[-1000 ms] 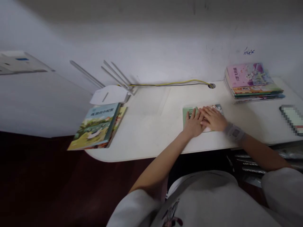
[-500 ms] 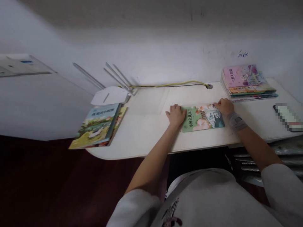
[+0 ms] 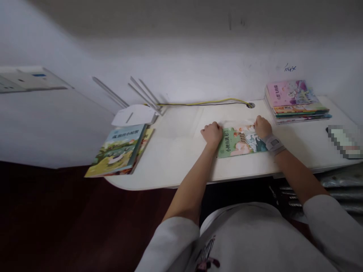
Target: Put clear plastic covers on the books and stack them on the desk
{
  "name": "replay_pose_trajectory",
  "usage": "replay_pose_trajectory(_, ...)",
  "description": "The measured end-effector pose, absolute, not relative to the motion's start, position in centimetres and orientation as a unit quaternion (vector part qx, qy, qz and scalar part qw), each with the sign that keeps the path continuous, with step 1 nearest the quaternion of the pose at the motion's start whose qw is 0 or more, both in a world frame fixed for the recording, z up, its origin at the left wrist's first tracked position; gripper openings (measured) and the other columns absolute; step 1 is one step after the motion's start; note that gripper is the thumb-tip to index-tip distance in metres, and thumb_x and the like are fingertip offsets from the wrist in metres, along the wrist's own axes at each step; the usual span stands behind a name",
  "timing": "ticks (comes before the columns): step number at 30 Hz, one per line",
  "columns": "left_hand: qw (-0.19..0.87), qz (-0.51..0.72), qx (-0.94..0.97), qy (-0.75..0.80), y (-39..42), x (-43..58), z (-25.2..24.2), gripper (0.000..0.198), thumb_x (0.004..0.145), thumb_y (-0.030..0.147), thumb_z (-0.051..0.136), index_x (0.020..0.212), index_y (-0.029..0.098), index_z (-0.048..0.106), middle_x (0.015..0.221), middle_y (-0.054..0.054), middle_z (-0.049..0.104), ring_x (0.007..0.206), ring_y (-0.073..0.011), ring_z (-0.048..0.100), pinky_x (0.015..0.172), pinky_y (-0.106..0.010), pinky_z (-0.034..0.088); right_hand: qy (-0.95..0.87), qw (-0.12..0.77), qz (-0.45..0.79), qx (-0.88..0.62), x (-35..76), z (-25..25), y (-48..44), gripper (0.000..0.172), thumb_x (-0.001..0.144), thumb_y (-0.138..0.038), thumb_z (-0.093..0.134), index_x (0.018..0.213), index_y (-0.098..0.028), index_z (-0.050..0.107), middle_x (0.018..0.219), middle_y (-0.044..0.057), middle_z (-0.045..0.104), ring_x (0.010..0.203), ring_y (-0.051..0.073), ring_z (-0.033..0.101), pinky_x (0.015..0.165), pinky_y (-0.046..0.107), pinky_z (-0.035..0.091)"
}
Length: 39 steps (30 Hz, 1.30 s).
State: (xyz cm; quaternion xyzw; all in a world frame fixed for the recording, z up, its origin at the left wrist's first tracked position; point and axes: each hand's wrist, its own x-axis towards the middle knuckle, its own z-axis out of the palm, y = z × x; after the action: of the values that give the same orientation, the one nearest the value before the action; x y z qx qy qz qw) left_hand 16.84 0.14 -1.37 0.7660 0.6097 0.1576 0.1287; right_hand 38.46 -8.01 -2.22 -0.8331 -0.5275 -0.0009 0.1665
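Note:
A green picture book (image 3: pixel 241 143) with a wave drawing lies on the white desk (image 3: pixel 172 158). Along its upper edge a faint clear sheet (image 3: pixel 237 123) stretches between my two hands. My left hand (image 3: pixel 212 133) is closed at the book's upper left corner, its fingers pinching the sheet's left end. At the upper right corner my right hand (image 3: pixel 262 127), with a grey band on the wrist, is closed on the other end of the sheet. Another transparent sheet (image 3: pixel 181 121) seems to lie flat on the desk to the left.
A stack of books (image 3: pixel 295 94) stands at the back right, and a phone (image 3: pixel 344 141) lies at the right edge. Left are a white router (image 3: pixel 134 115) with antennas and overlapping books (image 3: pixel 119 149), partly over the desk edge. A yellow cable (image 3: pixel 198 102) runs along the wall.
Both hands have closed more and moved up slightly, the left a little to the right and the right to the left. The clear edge between them now shows above the book.

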Motion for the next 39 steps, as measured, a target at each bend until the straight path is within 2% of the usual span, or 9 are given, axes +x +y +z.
replay_pose_trajectory(8,0.090,0.144,0.791,0.587,-0.3,17.5,-0.6,0.037,0.092,0.022,0.039,0.122,0.010,0.055,0.114,-0.023,0.066,0.116,-0.0363,0.054,0.098,-0.053,0.032,-0.530,0.167,-0.011,-0.832,37.7,-2.3,-7.6,0.029,0.086,-0.006,0.036,0.110,-0.008,0.052,0.109,0.023,0.061,0.102,0.031,0.056,0.089,0.042,0.040)
replay_pose_trajectory(12,0.059,0.161,0.841,0.514,-3.3,19.0,-0.1,0.054,0.094,0.020,0.031,0.145,0.003,0.033,0.149,-0.026,0.037,0.141,-0.0359,0.029,0.113,-0.058,0.012,-0.532,0.193,-0.016,-0.824,37.8,-2.7,-7.6,0.030,0.084,-0.007,0.038,0.110,-0.009,0.052,0.104,0.021,0.064,0.098,0.030,0.057,0.086,0.041,0.042)
replay_pose_trajectory(14,0.058,0.119,0.872,0.471,-5.2,19.9,-0.5,0.057,0.097,0.031,0.028,0.147,0.002,0.031,0.155,-0.023,0.028,0.146,-0.0345,0.020,0.116,-0.056,0.010,-0.527,0.208,-0.021,-0.824,38.0,-2.8,-7.6,0.029,0.085,-0.009,0.039,0.111,-0.011,0.051,0.102,0.019,0.065,0.096,0.029,0.058,0.083,0.039,0.043)
replay_pose_trajectory(18,0.065,0.039,0.891,0.447,-7.2,20.8,-1.8,0.069,0.098,0.050,0.019,0.149,0.005,0.029,0.158,-0.017,0.025,0.146,-0.0352,0.019,0.115,-0.057,0.017,-0.522,0.217,-0.015,-0.825,39.1,-2.3,-8.1,0.033,0.087,-0.008,0.039,0.118,-0.008,0.050,0.098,0.016,0.066,0.091,0.026,0.061,0.078,0.036,0.044)
replay_pose_trajectory(20,0.057,0.033,0.892,0.446,-7.3,20.7,-2.2,0.071,0.097,0.051,0.017,0.151,0.006,0.026,0.159,-0.016,0.022,0.146,-0.0354,0.018,0.115,-0.058,0.017,-0.536,0.220,-0.020,-0.815,39.3,-1.6,-8.4,0.040,0.087,-0.005,0.038,0.126,-0.005,0.046,0.104,0.019,0.065,0.095,0.027,0.061,0.081,0.037,0.044)
replay_pose_trajectory(23,0.054,0.031,0.892,0.447,-7.1,20.5,-2.1,0.070,0.097,0.050,0.017,0.151,0.006,0.025,0.159,-0.016,0.023,0.146,-0.0350,0.018,0.116,-0.057,0.016,-0.577,0.231,-0.047,-0.782,37.7,-0.8,-8.7,0.043,0.090,-0.007,0.036,0.133,-0.003,0.044,0.132,0.026,0.052,0.120,0.027,0.050,0.098,0.040,0.038)
replay_pose_trajectory(26,0.057,0.011,0.897,0.437,-6.9,20.1,-1.6,0.066,0.096,0.043,0.025,0.152,0.009,0.023,0.159,-0.015,0.022,0.147,-0.0340,0.017,0.116,-0.056,0.016,-0.702,0.213,-0.027,-0.680,34.1,-1.4,-9.0,0.039,0.096,-0.025,0.038,0.130,-0.010,0.052,0.143,0.019,0.048,0.133,0.025,0.041,0.111,0.044,0.028)
replay_pose_trajectory(32,0.063,0.006,0.914,0.401,-6.5,19.2,-1.4,0.064,0.095,0.037,0.031,0.153,0.012,0.024,0.159,-0.012,0.024,0.146,-0.0332,0.020,0.116,-0.055,0.018,-0.783,0.122,0.007,-0.610,32.5,-3.2,-10.1,0.066,0.098,-0.051,0.027,0.146,-0.008,0.036,0.153,0.017,0.036,0.141,0.030,0.032,0.113,0.046,0.026)
replay_pose_trajectory(39,0.099,0.048,0.878,0.467,-4.1,16.1,-2.0,0.064,0.097,0.049,0.025,0.151,0.016,0.029,0.159,-0.010,0.024,0.145,-0.0328,0.022,0.116,-0.054,0.019,-0.749,0.064,-0.049,-0.658,38.0,-3.3,-11.2,0.062,0.098,-0.049,0.027,0.142,-0.008,0.042,0.147,0.019,0.045,0.135,0.034,0.038,0.106,0.048,0.031)
